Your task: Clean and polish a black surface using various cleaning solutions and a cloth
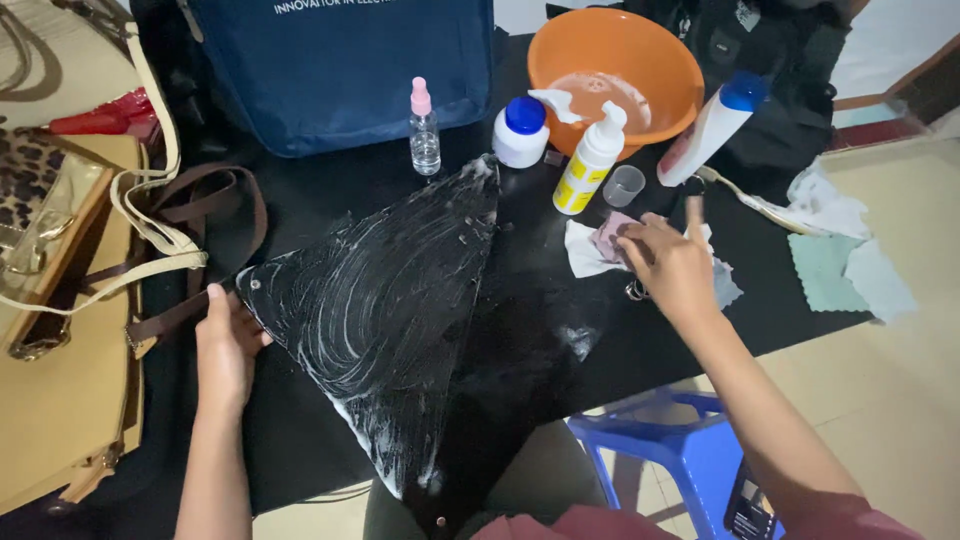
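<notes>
Two hands: left hand [226, 345] gripping soapy bag [385, 310].

left hand [225, 345] grips near-left corner of soapy black bag [390, 310] | right hand [665, 262] presses pink sponge [610, 238] on white cloth [585, 250], right of bag | far: orange basin [615, 75], pump bottle [590, 165], spray bottle [424, 128] | black surface [560, 300]
</notes>
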